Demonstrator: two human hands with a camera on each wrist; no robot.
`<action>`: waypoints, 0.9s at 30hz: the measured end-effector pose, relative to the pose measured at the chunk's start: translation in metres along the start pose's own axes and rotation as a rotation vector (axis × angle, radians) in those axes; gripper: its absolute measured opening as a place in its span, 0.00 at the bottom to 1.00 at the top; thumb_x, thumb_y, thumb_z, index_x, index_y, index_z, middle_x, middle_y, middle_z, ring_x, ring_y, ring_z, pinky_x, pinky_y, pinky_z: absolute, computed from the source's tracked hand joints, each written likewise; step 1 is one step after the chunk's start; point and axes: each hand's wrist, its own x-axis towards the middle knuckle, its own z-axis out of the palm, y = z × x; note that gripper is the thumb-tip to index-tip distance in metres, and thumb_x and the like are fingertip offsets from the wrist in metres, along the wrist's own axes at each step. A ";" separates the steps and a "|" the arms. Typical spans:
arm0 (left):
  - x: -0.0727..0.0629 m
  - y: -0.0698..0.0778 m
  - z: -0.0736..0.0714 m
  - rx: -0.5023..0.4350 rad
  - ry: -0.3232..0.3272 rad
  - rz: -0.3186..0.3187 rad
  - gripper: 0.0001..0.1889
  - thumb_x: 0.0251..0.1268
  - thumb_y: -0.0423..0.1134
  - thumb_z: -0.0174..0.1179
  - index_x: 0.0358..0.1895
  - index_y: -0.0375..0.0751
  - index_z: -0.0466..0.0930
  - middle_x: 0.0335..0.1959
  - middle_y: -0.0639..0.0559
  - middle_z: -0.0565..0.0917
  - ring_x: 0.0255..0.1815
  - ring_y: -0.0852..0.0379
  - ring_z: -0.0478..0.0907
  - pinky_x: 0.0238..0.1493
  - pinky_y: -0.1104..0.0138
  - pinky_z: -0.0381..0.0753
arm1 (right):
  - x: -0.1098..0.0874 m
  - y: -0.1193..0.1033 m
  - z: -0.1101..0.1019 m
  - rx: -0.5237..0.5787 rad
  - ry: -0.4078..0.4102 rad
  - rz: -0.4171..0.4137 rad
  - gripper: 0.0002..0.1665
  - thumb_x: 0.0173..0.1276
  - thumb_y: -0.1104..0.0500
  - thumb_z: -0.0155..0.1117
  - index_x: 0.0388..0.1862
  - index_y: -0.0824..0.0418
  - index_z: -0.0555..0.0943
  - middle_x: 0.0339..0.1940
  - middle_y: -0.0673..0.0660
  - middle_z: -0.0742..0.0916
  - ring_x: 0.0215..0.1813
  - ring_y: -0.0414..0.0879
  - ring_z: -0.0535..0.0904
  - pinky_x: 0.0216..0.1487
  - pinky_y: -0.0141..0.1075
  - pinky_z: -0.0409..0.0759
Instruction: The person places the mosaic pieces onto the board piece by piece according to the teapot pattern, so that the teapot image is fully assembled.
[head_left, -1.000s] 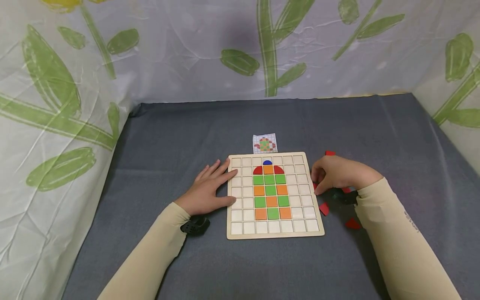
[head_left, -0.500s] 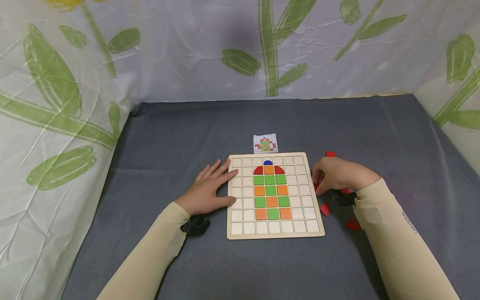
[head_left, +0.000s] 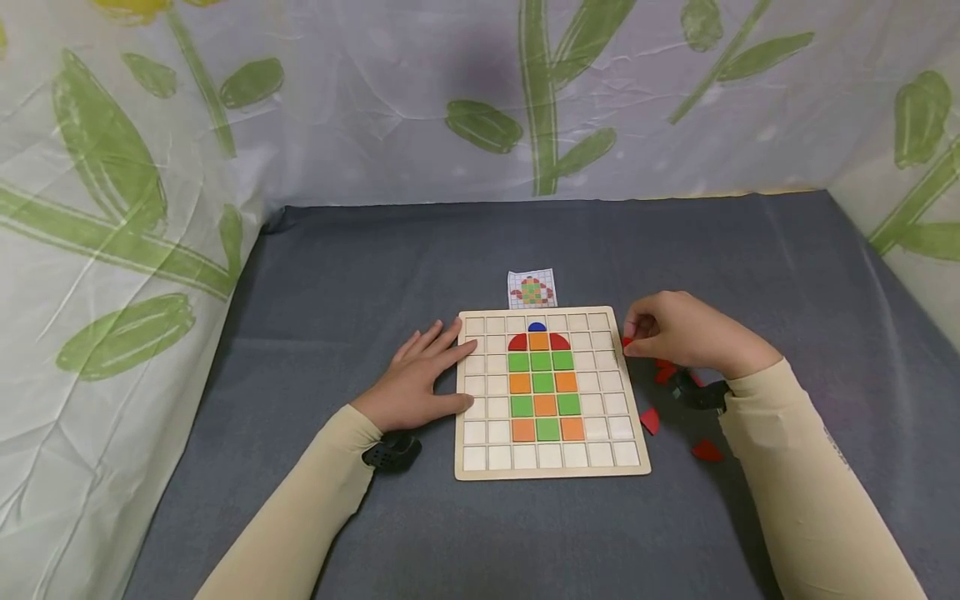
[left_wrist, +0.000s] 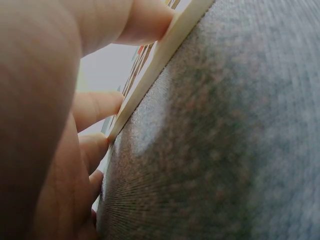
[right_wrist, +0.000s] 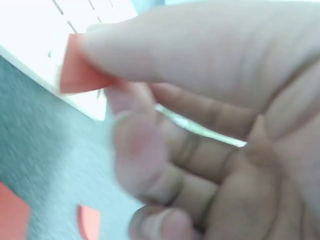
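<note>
A light wooden grid board [head_left: 552, 477] lies on the cloth, with green, orange, red and blue tiles set in its middle columns. My left hand [head_left: 415, 379] rests at its left side, fingers spread, fingertips and thumb touching the edge; the left wrist view shows the fingertips against the pale rim [left_wrist: 165, 52]. Beyond the board's right edge, my right hand [head_left: 693, 333] pinches a red quarter-round tile [right_wrist: 80, 70] between thumb and fingers. The tile is raised off the cloth, and only a sliver of it shows in the head view.
Several loose red tiles lie right of the board, among them one by its edge [head_left: 649, 421] and another nearer the forearm [head_left: 707, 451]. Behind the board's far edge lies a small printed pattern card [head_left: 531, 288]. Dark grey cloth covers the table [head_left: 360, 275].
My right hand has lifted the red tile from the cloth beside the board and moved slightly up and away. More loose red tiles now show beneath it. The left hand has stayed in place.
</note>
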 end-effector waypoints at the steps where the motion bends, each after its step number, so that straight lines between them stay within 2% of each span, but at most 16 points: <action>1: 0.000 0.000 0.000 -0.001 0.002 0.001 0.44 0.67 0.55 0.67 0.84 0.51 0.61 0.88 0.52 0.45 0.89 0.45 0.37 0.85 0.45 0.33 | 0.002 -0.001 0.002 0.004 0.013 -0.014 0.07 0.68 0.61 0.76 0.36 0.58 0.84 0.29 0.51 0.85 0.30 0.45 0.78 0.34 0.40 0.78; 7: -0.001 -0.001 0.003 -0.008 0.001 -0.001 0.44 0.67 0.54 0.67 0.84 0.51 0.61 0.88 0.52 0.46 0.89 0.44 0.37 0.85 0.44 0.34 | 0.015 -0.006 0.020 0.033 0.037 -0.067 0.07 0.68 0.60 0.77 0.36 0.57 0.85 0.28 0.50 0.84 0.30 0.45 0.76 0.31 0.37 0.75; 16: -0.001 0.002 0.002 -0.007 0.001 -0.005 0.44 0.67 0.55 0.67 0.84 0.51 0.61 0.88 0.52 0.45 0.89 0.45 0.37 0.85 0.44 0.34 | 0.027 -0.005 0.038 0.074 0.020 -0.093 0.03 0.69 0.61 0.75 0.38 0.56 0.87 0.32 0.50 0.88 0.35 0.45 0.80 0.36 0.38 0.79; 27: 0.000 0.002 0.000 0.012 -0.002 -0.012 0.44 0.67 0.55 0.67 0.84 0.51 0.60 0.88 0.53 0.45 0.89 0.45 0.37 0.85 0.44 0.34 | 0.030 -0.010 0.045 0.023 0.036 -0.140 0.02 0.68 0.61 0.76 0.38 0.56 0.90 0.33 0.48 0.89 0.34 0.44 0.79 0.36 0.38 0.78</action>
